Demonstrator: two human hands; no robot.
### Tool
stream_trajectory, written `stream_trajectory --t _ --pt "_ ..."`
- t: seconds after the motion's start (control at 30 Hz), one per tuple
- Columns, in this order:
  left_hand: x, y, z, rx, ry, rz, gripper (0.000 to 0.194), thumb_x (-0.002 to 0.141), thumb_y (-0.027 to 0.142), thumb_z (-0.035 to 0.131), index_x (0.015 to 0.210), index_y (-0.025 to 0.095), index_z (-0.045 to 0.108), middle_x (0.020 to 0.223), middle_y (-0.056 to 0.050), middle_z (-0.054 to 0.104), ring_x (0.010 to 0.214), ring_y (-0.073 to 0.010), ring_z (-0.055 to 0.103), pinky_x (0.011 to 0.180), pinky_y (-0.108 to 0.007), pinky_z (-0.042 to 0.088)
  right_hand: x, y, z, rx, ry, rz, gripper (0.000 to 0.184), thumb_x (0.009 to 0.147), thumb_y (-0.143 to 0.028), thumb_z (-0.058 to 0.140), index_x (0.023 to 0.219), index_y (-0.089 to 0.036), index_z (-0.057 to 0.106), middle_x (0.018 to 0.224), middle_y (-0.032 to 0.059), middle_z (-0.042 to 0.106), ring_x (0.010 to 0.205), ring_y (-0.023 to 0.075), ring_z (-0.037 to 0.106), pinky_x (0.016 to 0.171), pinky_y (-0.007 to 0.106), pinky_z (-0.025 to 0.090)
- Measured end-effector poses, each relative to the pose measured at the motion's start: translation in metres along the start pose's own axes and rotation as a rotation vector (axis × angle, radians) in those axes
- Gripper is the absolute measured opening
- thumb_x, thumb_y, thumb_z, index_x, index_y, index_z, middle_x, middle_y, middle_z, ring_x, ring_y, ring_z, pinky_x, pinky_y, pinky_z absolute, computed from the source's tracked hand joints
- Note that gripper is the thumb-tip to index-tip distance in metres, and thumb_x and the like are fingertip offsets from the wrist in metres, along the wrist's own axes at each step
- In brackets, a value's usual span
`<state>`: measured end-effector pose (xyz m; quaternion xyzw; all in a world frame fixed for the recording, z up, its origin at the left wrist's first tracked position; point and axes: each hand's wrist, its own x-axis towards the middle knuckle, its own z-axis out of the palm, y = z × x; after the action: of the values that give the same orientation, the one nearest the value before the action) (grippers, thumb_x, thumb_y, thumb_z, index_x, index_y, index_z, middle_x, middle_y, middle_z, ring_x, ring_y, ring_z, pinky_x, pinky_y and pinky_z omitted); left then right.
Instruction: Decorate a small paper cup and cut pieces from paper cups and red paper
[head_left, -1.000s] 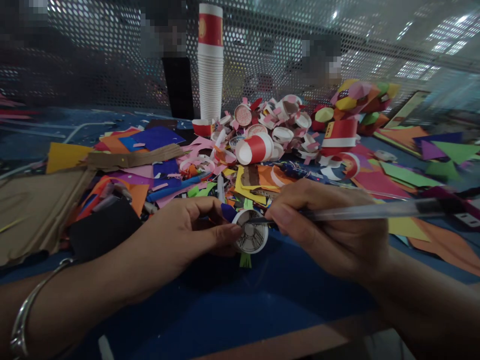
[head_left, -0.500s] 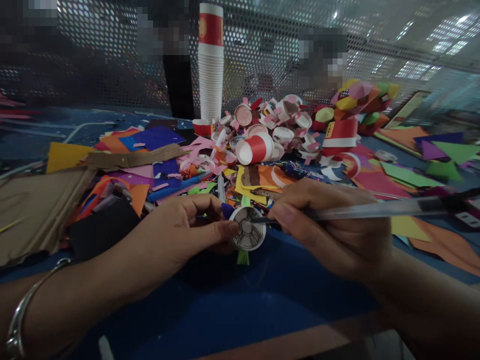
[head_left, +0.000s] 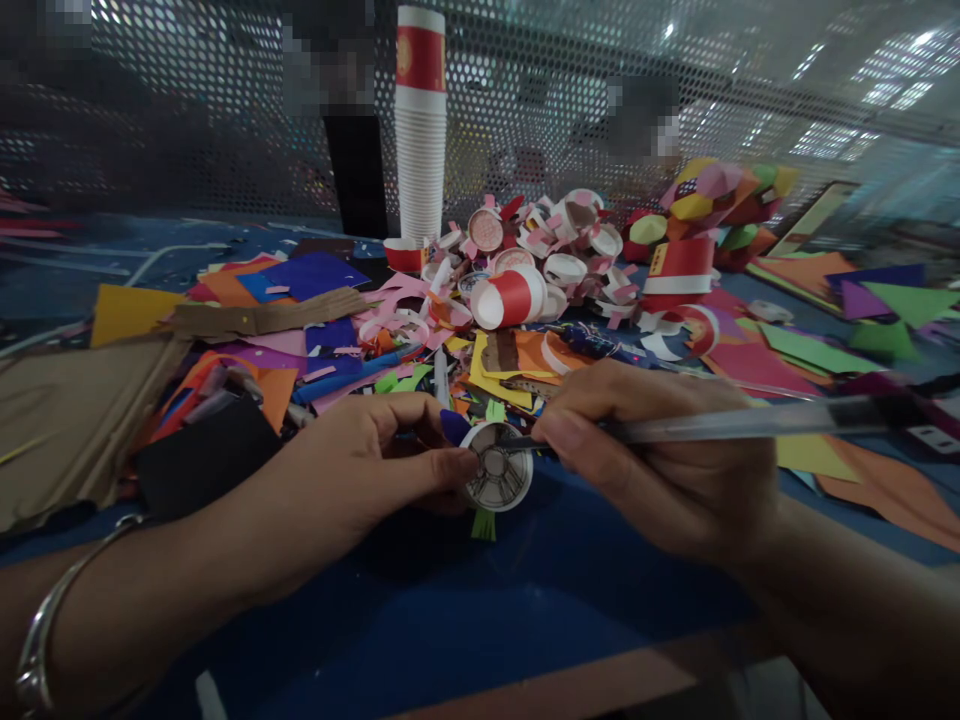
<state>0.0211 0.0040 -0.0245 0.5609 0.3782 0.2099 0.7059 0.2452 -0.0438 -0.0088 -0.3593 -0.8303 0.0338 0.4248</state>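
Note:
My left hand [head_left: 397,455] pinches the left rim of a small round cut-off paper cup base [head_left: 494,467] between thumb and fingers. Dark lines run out from a ring at the middle of its pale face. Green fringed paper strips [head_left: 484,525] stick out at its top and bottom, and a purple paper piece [head_left: 453,426] shows at its upper left. In my right hand [head_left: 667,470] is a pen [head_left: 802,418] with a clear barrel, gripped near its tip. The dark tip is at the face of the cup base, near the middle; I cannot tell whether it touches.
Behind my hands lie paper scraps and a heap of cut cup bottoms [head_left: 566,268]. A tall stack of paper cups [head_left: 421,150] stands at the back. Brown paper bags [head_left: 75,420] lie left, coloured sheets [head_left: 885,490] right. A perforated screen [head_left: 510,80] rises behind the blue table [head_left: 465,620].
The cup base has tipped and shifted slightly downward in my left hand. The pen tip has moved a little over its face. Both hands keep their grips.

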Motion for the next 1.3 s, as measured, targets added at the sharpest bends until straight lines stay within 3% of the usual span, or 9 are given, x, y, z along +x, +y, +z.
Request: stream_trajectory --t 0.47,0.87,1.3 --pt "0.0009 0.0031 0.0008 0.025 -0.004 0.009 0.024 0.078 0.034 0.085 0.086 0.018 0.069 0.086 -0.003 0.073 0.083 -0.0183 0.069 0.077 -0.027 0.055 0.0007 -0.0007 0.0007 0.005 0.007 -0.006 0.016 0.096 -0.014 0.06 0.082 -0.022 0.06 0.068 -0.0007 0.064 0.057 0.0128 0.061 0.053 0.026 0.048" --pt "0.0 0.0039 0.0018 -0.024 0.094 0.065 0.023 0.083 0.036 0.083 0.091 0.018 0.073 0.09 -0.004 0.078 0.081 -0.0164 0.074 0.078 -0.026 0.058 0.0004 -0.0009 -0.0026 -0.01 -0.029 -0.005 0.016 0.096 -0.014 0.06 0.082 -0.022 0.06 0.066 -0.0011 0.064 0.055 0.0117 0.059 0.052 0.025 0.047" --pt "0.0008 0.0002 -0.0005 -0.019 0.011 0.038 0.022 0.081 0.031 0.084 0.093 0.018 0.071 0.091 -0.003 0.077 0.085 -0.0173 0.072 0.081 -0.026 0.057 0.0003 -0.0023 -0.0007 0.089 -0.063 0.006 0.015 0.097 -0.015 0.059 0.082 -0.018 0.062 0.069 -0.0005 0.064 0.06 0.0085 0.059 0.056 0.021 0.047"
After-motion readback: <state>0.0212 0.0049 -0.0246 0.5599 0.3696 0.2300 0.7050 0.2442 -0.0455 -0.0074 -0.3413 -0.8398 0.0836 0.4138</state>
